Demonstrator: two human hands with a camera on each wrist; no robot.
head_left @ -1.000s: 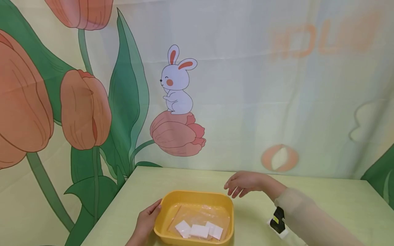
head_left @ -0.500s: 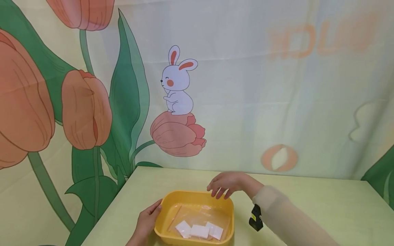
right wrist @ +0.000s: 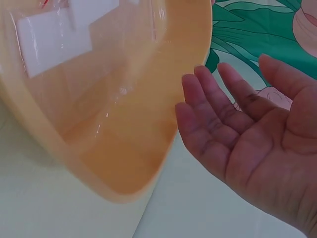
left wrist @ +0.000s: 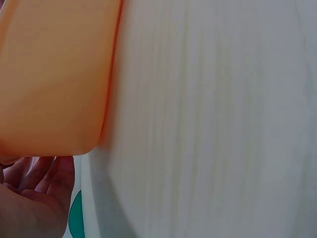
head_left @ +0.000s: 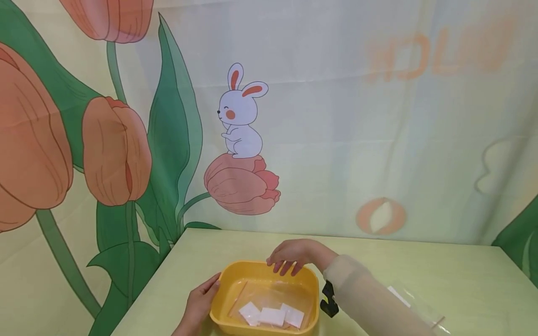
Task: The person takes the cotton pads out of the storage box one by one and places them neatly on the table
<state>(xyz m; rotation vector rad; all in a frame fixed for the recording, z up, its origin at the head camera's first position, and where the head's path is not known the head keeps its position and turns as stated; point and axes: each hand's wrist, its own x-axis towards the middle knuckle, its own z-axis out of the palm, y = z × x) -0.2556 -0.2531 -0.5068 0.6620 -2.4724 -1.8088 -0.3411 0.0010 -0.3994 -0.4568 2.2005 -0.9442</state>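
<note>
A yellow plastic basin (head_left: 222, 317) stands on the table. My left hand (head_left: 201, 301) holds its left side by the rim; in the left wrist view the left hand's fingers (left wrist: 57, 176) lie against the basin's end wall. Inside the basin lie clear plastic bags (head_left: 269, 294) with several white cards (head_left: 272, 316). My right hand (head_left: 294, 254) hovers at the basin's far rim, palm down, with loosely bent fingers and nothing in them. The right wrist view shows this right hand (right wrist: 247, 129) beside the basin wall (right wrist: 124, 183); contact with it cannot be made out.
To the right, partly behind the right sleeve (head_left: 365, 289), a clear bag with a white card (head_left: 399, 296) lies on the pale green table (head_left: 462, 275). A black strap mount (head_left: 329, 301) sits on the right wrist. A curtain printed with tulips and a rabbit (head_left: 244, 126) hangs behind.
My right hand has moved left, from right of the basin to over its far rim. The clear bag on the right has come into view from behind the arm. My left hand stays put.
</note>
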